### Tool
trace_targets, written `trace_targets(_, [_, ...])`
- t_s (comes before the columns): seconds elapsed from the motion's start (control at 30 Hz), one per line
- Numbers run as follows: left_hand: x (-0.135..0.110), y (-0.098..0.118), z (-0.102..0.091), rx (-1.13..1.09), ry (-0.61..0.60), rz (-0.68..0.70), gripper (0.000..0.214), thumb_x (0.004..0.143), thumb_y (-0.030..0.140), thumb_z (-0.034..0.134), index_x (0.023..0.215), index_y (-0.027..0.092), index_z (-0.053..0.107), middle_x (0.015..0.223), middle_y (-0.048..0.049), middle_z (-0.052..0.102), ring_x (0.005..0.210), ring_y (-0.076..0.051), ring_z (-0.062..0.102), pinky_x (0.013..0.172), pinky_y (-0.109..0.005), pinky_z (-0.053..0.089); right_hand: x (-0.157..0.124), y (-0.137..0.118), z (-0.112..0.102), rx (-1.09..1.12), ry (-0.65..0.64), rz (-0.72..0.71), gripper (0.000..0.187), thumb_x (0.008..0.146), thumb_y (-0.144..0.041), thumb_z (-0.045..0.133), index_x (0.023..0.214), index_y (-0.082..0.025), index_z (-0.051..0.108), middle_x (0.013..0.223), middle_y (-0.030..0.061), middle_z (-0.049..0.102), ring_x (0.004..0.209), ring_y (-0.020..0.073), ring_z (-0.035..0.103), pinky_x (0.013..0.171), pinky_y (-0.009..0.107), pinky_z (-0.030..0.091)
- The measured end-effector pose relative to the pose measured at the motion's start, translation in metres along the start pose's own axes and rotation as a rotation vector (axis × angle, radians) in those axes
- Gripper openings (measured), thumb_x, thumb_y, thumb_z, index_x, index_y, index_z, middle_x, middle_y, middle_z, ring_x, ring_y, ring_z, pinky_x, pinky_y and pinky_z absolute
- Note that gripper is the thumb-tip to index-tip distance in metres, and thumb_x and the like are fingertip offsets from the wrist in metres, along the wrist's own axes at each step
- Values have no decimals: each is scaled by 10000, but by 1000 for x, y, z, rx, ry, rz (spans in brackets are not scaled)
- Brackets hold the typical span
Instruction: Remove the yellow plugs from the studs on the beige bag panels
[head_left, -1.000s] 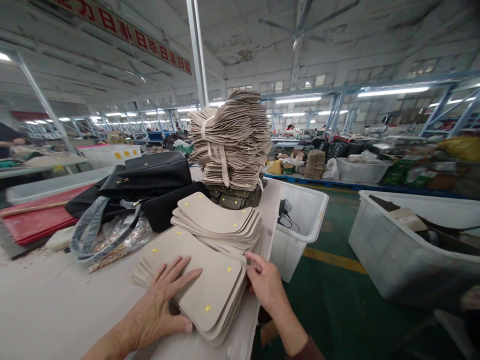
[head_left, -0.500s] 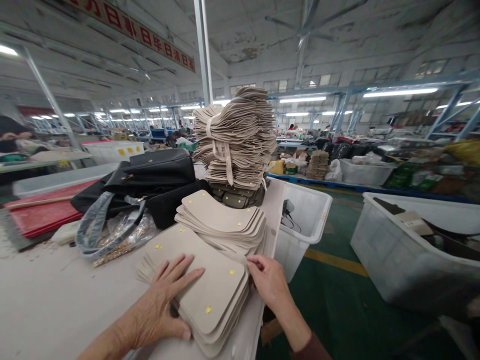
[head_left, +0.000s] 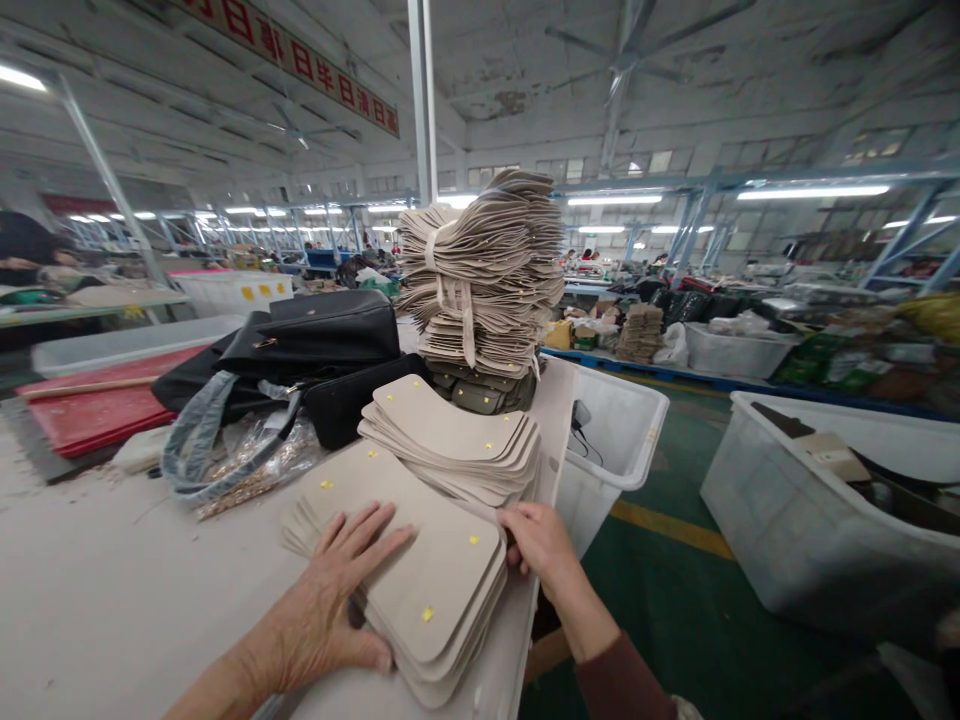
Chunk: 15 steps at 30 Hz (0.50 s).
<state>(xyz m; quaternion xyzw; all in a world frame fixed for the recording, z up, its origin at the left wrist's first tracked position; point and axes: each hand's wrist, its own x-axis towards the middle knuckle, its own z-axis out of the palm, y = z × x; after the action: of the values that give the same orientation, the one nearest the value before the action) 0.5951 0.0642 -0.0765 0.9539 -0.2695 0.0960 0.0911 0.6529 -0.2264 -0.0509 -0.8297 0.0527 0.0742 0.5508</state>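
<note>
A fanned stack of flat beige panels [head_left: 424, 530] with rounded corners and small yellow marks lies near the table's right edge. My left hand [head_left: 330, 600] rests on its left part, fingers spread, thumb along the near left side. At the far right corner of this stack, my right hand [head_left: 544, 545] has thumb and forefinger pinched at a panel's edge; its other fingers curl below. Just beyond is a second stack of curved beige panels [head_left: 457, 425], its edges stepped. Behind that rises a tall pile of tied beige pieces [head_left: 484, 270] on dark green ones [head_left: 480, 390].
Black bags [head_left: 322, 335] with a wrapped handle [head_left: 195, 430] lie at the left of the table [head_left: 150, 590]. A white bin [head_left: 626, 420] stands against the table's right side. A larger bin [head_left: 810, 520] is on the green floor, farther right.
The view has shifted slightly, so the stacks appear a little farther right. My right hand's fingers have curled more at the panel corner. My left hand stays spread on the stack.
</note>
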Motion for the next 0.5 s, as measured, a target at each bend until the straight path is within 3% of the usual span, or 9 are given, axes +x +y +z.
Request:
trace_targets(0.23, [0, 2, -3, -15, 26, 1, 1084, 600, 839, 603, 1498, 341, 254, 1563, -122, 278, 1388, -430, 312, 1107, -687, 158, 2, 1, -8, -55, -201, 92, 248, 700, -212, 596, 457, -175, 562, 415, -15, 582, 257, 71, 456, 245, 137, 303])
trace_targets(0.37, [0, -1, 4, -4, 46, 10, 1053, 603, 838, 604, 1485, 357, 288, 1564, -117, 278, 1385, -427, 318, 1108, -684, 158, 0, 1, -9, -140, -160, 56, 328, 722, -201, 616, 406, -189, 528, 294, -41, 484, 211, 73, 405, 238, 140, 283])
trace_targets(0.5, [8, 2, 10, 9, 68, -21, 1018, 613, 844, 588, 1468, 352, 338, 1550, -122, 310, 1384, -426, 318, 1107, -684, 161, -1, 1, -5, -149, -60, 34, 295, 841, -259, 544, 560, -188, 601, 316, -50, 487, 239, 90, 459, 257, 140, 299])
